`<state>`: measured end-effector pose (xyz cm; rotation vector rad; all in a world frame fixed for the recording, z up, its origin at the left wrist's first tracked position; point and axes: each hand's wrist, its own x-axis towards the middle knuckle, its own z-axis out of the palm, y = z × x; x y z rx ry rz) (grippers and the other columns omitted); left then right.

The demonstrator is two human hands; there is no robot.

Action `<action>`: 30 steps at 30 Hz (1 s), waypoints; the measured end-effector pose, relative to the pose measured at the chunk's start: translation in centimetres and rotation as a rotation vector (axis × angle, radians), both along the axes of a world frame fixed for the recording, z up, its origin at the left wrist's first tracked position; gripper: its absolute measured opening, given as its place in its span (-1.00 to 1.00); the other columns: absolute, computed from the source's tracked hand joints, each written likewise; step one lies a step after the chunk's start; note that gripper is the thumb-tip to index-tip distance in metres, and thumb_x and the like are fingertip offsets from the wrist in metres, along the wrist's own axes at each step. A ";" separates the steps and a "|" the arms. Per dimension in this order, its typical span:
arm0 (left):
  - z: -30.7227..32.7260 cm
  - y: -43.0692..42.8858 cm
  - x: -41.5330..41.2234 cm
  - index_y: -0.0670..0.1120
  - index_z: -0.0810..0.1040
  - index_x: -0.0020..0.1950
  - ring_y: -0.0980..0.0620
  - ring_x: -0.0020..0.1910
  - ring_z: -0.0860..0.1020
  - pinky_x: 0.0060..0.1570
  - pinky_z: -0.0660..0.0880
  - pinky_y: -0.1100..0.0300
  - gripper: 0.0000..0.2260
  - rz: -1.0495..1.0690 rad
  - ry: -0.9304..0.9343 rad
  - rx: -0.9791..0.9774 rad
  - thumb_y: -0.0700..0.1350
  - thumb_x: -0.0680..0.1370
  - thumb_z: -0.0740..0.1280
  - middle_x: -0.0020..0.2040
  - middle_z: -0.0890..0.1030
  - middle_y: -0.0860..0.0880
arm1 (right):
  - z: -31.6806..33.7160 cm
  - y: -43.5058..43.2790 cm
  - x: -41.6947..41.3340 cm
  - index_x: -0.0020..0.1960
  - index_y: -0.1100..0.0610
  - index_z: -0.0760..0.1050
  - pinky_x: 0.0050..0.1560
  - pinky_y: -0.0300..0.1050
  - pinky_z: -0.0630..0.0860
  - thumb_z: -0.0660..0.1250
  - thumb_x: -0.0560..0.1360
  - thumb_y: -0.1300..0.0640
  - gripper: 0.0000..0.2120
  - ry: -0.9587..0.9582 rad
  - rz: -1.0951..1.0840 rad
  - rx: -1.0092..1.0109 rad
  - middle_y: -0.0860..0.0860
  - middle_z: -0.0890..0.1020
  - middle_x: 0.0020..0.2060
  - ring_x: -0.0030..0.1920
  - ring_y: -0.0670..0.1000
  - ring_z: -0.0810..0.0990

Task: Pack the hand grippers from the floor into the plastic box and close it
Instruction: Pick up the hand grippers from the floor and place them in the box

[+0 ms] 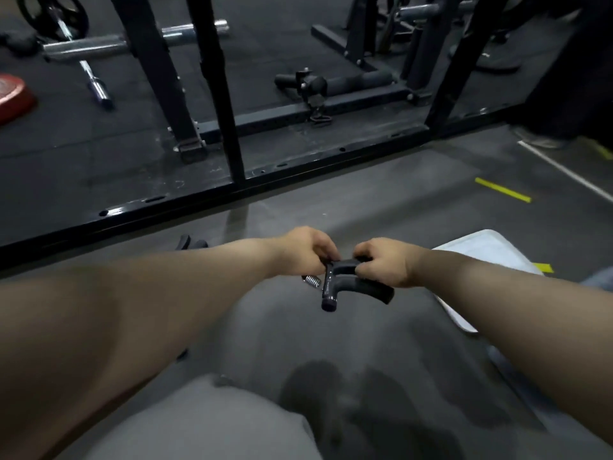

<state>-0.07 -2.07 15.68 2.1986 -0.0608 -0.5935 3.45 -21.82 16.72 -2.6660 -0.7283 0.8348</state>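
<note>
no legible text, brand or number in view. faint pale marks on shaft of hand gripper (330, 283), too blurred to read. yellow tape strip (502, 190), white line (564, 171) on floor (365, 200): unlettered.

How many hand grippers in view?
2: one gripper held by the left hand and right hand; second gripper on the floor behind the left forearm. Arms may hide more.

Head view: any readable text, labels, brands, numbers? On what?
No text in this view can be read.
hand gripper: faint pale marks on its black stem, too small and blurred to read.
red weight plate: cut off at the left edge, no lettering can be made out.
yellow floor tape: plain strips, no writing.
</note>
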 end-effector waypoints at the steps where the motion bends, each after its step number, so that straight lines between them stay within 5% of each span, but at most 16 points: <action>1: 0.7 -1.1 0.1 -0.03 0.64 0.16 0.05 -0.06 0.64 -0.02 0.60 0.19 -0.61 -0.019 -0.012 0.005 -0.37 0.43 0.30 -0.03 0.68 0.00 | 0.6 -1.4 0.1 -0.28 0.05 0.43 -0.28 -0.11 0.38 0.22 0.35 0.02 -0.88 0.036 -0.038 0.033 -0.02 0.52 -0.36 -0.29 0.02 0.49; 5: 3.2 -5.9 -0.3 0.14 0.49 0.36 0.07 0.14 0.57 0.19 0.53 0.14 -0.45 -0.254 -0.082 0.196 -0.26 0.41 0.32 0.18 0.60 0.10 | 3.0 -7.2 0.0 -0.38 0.10 0.39 -0.39 -0.15 0.29 0.19 0.23 0.05 -0.88 0.171 -0.194 0.180 0.00 0.40 -0.47 -0.41 0.02 0.36; 8: 5.0 -9.4 -0.8 0.20 0.51 0.28 0.07 0.10 0.56 0.15 0.53 0.08 -0.60 -0.470 -0.214 0.258 -0.07 0.48 0.42 0.12 0.58 0.13 | 4.4 -11.6 -0.6 -0.38 0.13 0.40 -0.39 -0.10 0.27 0.15 0.23 0.04 -0.84 0.278 -0.221 0.183 0.08 0.40 -0.48 -0.45 0.06 0.35; 14: 8.8 -17.4 0.2 0.15 0.47 0.12 0.03 -0.05 0.53 -0.04 0.48 0.07 -0.89 -0.556 -0.354 0.510 0.01 0.63 0.20 -0.04 0.54 0.10 | 7.6 -20.4 0.3 0.10 0.29 0.57 -0.38 -0.17 0.31 0.17 0.29 -0.01 -0.48 0.583 -0.337 0.224 0.13 0.48 -0.35 -0.43 0.07 0.41; 18: 10.2 -21.9 1.8 0.14 0.37 -0.10 -0.01 -0.18 0.51 -0.17 0.45 0.10 -0.87 -0.535 -0.331 0.612 0.00 0.65 0.18 -0.20 0.49 0.09 | 8.5 -25.0 1.1 0.17 0.26 0.55 -0.26 -0.10 0.41 0.13 0.47 -0.03 -0.53 0.659 -0.379 0.351 0.19 0.63 -0.09 -0.16 0.16 0.53; 24: 13.0 -30.9 4.7 -0.08 0.52 0.13 -0.08 -0.05 0.50 -0.03 0.41 0.12 -0.82 -0.646 -0.232 0.743 -0.01 0.63 0.24 -0.10 0.51 0.00 | 8.8 -33.1 1.2 0.33 0.16 0.43 -0.07 -0.04 0.52 0.33 0.37 0.05 -0.46 0.728 -0.417 0.430 0.17 0.61 0.19 0.08 0.09 0.60; 30: 12.4 -36.6 6.5 -0.18 0.55 0.16 -0.09 -0.05 0.50 -0.06 0.39 0.16 -0.78 -0.659 -0.288 0.744 -0.08 0.62 0.25 0.02 0.57 -0.08 | 8.2 -37.4 2.0 0.34 0.10 0.44 0.08 0.11 0.55 0.34 0.38 0.14 -0.49 0.712 -0.476 0.413 0.15 0.62 0.18 0.13 0.10 0.63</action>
